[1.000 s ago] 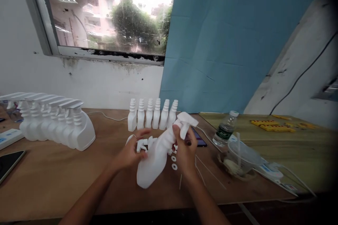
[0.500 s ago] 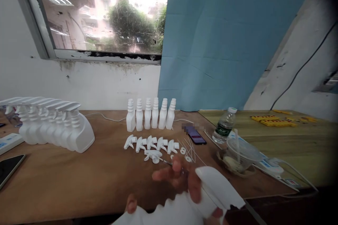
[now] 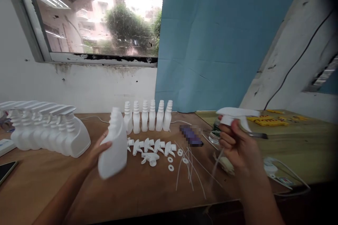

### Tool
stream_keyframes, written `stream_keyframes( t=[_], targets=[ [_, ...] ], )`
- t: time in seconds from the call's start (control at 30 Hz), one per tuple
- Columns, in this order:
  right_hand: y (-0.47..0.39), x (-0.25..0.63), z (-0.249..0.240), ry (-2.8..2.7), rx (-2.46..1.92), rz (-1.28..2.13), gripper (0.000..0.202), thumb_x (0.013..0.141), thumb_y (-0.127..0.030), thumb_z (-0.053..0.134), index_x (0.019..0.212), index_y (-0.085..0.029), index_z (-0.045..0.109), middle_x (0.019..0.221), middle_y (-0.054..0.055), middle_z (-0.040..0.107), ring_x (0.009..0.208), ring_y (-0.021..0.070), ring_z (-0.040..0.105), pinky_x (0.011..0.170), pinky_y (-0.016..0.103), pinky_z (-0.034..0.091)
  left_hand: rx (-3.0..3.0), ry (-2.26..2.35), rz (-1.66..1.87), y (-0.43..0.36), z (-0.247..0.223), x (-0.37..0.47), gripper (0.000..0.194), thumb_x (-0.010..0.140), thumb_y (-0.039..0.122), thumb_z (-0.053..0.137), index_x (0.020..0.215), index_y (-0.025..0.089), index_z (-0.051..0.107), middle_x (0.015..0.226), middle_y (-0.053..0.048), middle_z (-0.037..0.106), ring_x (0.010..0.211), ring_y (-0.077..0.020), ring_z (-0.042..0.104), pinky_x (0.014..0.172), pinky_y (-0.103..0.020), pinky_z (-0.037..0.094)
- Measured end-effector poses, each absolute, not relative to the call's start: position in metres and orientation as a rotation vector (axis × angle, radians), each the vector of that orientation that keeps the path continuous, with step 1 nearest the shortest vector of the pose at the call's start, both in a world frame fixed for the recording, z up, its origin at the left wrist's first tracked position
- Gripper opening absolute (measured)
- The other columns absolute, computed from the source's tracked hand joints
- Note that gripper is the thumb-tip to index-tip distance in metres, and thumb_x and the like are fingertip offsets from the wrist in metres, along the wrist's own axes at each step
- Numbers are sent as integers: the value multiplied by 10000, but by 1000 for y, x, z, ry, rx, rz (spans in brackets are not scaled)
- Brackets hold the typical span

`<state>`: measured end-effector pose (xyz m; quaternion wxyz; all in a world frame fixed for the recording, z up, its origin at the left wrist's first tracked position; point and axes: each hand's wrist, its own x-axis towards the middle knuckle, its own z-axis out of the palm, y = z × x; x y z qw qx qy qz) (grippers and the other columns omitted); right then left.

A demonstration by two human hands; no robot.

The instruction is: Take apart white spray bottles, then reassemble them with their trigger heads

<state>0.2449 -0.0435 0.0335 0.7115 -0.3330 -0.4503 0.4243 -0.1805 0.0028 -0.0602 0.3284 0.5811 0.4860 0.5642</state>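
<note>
My left hand (image 3: 99,151) is closed around the body of a white spray bottle (image 3: 113,151), which has no head on its ribbed neck and leans slightly. On the right, my right hand (image 3: 236,140) grips a white trigger sprayer (image 3: 235,113) above the table, with a thin dip tube (image 3: 218,161) hanging below. A slim metal tool (image 3: 260,135) also sticks out from this hand; its other end is hidden. Between the hands lie several loose trigger sprayers (image 3: 159,146), small white ring gaskets (image 3: 171,168) and thin white tubes (image 3: 188,172).
Several open white bottles (image 3: 144,117) stand in a row at the back. More bottles with sprayers fitted (image 3: 76,140) are lined up at left, near a phone (image 3: 6,171). Another phone (image 3: 190,135), a water bottle (image 3: 214,134) and yellow parts (image 3: 268,120) are towards the right.
The bottle and sprayer, close together low at the table's front edge before, are now held apart. The bottle has moved up and left, the sprayer up and right.
</note>
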Motion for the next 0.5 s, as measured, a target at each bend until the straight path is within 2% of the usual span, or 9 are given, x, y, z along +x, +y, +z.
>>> stream_keyframes(
  t=[0.1,0.17,0.27,0.37,0.5],
  targets=[
    [-21,249,17,-912,-1002,1052,437,719,-609,668,665,-236,447,495,-132,207,363,28,41,303,191,44,1703,1393,1618,46,-44,-195,664,726,432,700,1314,235,463,1316,-82,534,1240,-341,479,1029,-439,407],
    [-9,245,6,-949,-1136,1083,474,705,-607,677,630,-242,384,462,-136,236,336,18,86,323,185,50,1720,1473,1771,78,-47,-199,713,730,406,683,1352,222,389,1420,-103,424,1296,-321,418,1092,-436,332],
    [6,237,-11,-1048,-1199,1089,373,755,-535,651,673,-230,454,465,-100,358,316,25,227,353,199,137,1593,1467,1853,119,-69,-201,677,726,340,675,1316,186,382,1383,-137,447,1282,-302,435,1092,-418,329],
    [22,230,-30,-1100,-1229,1016,304,760,-493,645,719,-218,520,500,-26,515,335,79,403,379,235,268,1522,1430,1860,146,-96,-195,659,731,306,663,1298,155,364,1348,-170,473,1271,-296,455,1067,-402,361],
    [48,231,-57,-1150,-1251,784,310,720,-503,653,756,-205,575,666,58,639,552,200,612,527,325,456,1473,1395,1866,164,-119,-181,688,776,359,644,1343,148,316,1415,-184,410,1300,-291,426,1075,-404,348]
  ],
)
